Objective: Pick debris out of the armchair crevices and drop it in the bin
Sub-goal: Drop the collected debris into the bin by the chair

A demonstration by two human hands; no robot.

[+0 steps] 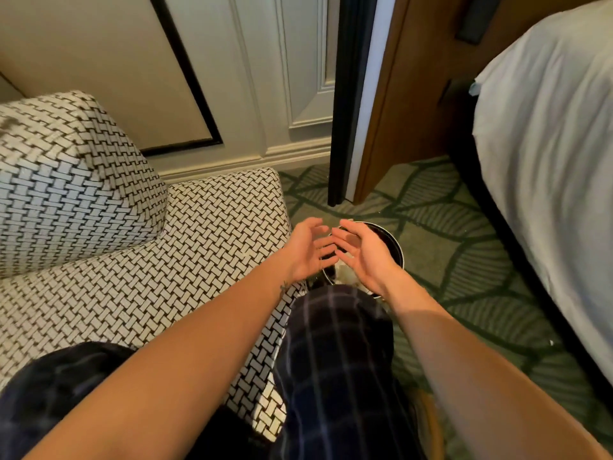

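One bin, round, dark inside with a pale metal rim, stands on the carpet. Pale scraps lie in it; their number cannot be told.

Two hands are over the bin. The left hand is over its armchair-side rim and the right hand over its middle, palms facing. The fingers of both are spread wide and hold nothing visible. The fingertips are close together and blurred, so contact cannot be told.

One armchair, in a woven black-and-white pattern, has its front corner just beside the bin. One checked trouser knee hides the bin's near rim.

One open door stands beyond the bin. One bed is well apart on the side away from the armchair. Open carpet lies between the bin and both.
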